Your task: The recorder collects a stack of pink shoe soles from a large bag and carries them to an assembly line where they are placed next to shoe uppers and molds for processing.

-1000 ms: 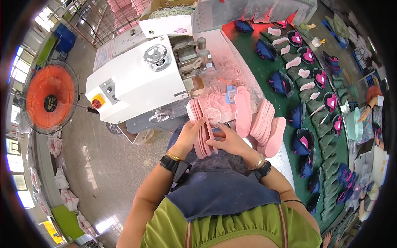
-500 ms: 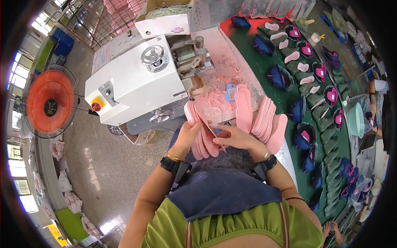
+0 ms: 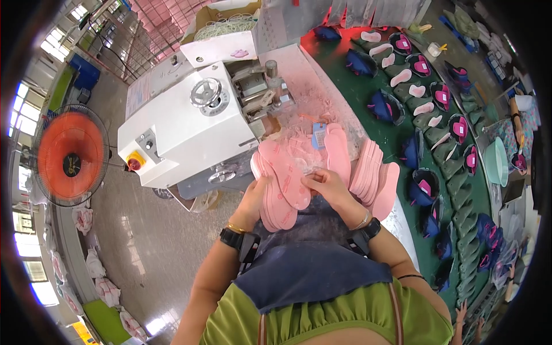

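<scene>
A small blue rectangular tag point(image 3: 319, 137) lies ahead of you among clear plastic wrap point(image 3: 305, 123). Beyond the machine, an open cardboard box point(image 3: 227, 23) stands. White sacks point(image 3: 86, 218) line the floor on your left.

You wear a green top under a dark blue apron, a black watch and gold bangle on each wrist.

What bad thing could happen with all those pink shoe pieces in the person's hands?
The left hand props a fanned stack of pink insoles while the right hand pinches the top one; the loose fan might slip and spill onto the floor. More insoles lean on edge nearby, so a bump could perhaps topple them.
</scene>
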{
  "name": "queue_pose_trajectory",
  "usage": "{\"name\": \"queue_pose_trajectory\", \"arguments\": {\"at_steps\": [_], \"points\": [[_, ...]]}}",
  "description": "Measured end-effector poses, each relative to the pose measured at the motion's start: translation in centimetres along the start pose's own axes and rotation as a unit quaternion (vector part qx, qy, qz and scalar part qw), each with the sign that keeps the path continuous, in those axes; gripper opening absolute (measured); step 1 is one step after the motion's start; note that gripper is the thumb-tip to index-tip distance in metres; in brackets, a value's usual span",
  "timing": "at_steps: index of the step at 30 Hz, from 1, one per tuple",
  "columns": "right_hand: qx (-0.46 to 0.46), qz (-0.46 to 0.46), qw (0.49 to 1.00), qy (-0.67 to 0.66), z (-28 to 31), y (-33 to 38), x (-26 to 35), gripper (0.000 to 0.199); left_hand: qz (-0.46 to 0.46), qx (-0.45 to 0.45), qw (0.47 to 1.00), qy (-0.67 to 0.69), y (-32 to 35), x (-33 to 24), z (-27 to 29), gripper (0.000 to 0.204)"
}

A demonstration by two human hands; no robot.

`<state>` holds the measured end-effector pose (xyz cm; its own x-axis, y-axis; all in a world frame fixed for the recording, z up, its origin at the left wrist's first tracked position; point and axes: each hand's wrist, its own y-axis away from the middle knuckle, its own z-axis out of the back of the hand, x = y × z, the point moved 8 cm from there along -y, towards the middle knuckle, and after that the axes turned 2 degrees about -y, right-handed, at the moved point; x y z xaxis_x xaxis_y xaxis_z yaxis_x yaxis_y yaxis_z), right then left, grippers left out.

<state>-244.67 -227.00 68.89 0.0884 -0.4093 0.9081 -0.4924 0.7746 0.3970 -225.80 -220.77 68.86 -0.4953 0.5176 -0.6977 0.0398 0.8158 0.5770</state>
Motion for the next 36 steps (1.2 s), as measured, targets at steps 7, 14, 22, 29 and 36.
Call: {"name": "queue_pose_trajectory", "arguments": {"at_steps": [7, 14, 22, 29, 36], "points": [[-0.102, 0.035, 0.967, -0.231, 4.4, -3.2, 1.9, 0.027, 0.046, 0.046, 0.994, 0.088, 0.9, 1.2, 0.5, 0.046], [-0.114, 0.080, 0.983, -0.123, 4.5, -11.4, 6.2, 0.034, 0.091, 0.057, 0.985, 0.135, 1.8, 2.7, 0.6, 0.048], [-0.206, 0.137, 0.958, 0.144, 8.1, -11.8, 10.8, 0.025, 0.077, -0.001, 0.991, 0.106, 2.2, 2.2, 2.6, 0.043], [-0.264, 0.072, 0.905, 0.326, 7.6, -13.6, 11.6, 0.045, 0.075, 0.029, 0.991, 0.103, 2.6, 2.8, 1.4, 0.043], [-0.084, 0.139, 0.987, -0.007, -0.9, -17.9, 13.9, 0.021, 0.049, -0.031, 0.993, 0.102, 6.5, 2.9, 7.6, 0.044]]}}
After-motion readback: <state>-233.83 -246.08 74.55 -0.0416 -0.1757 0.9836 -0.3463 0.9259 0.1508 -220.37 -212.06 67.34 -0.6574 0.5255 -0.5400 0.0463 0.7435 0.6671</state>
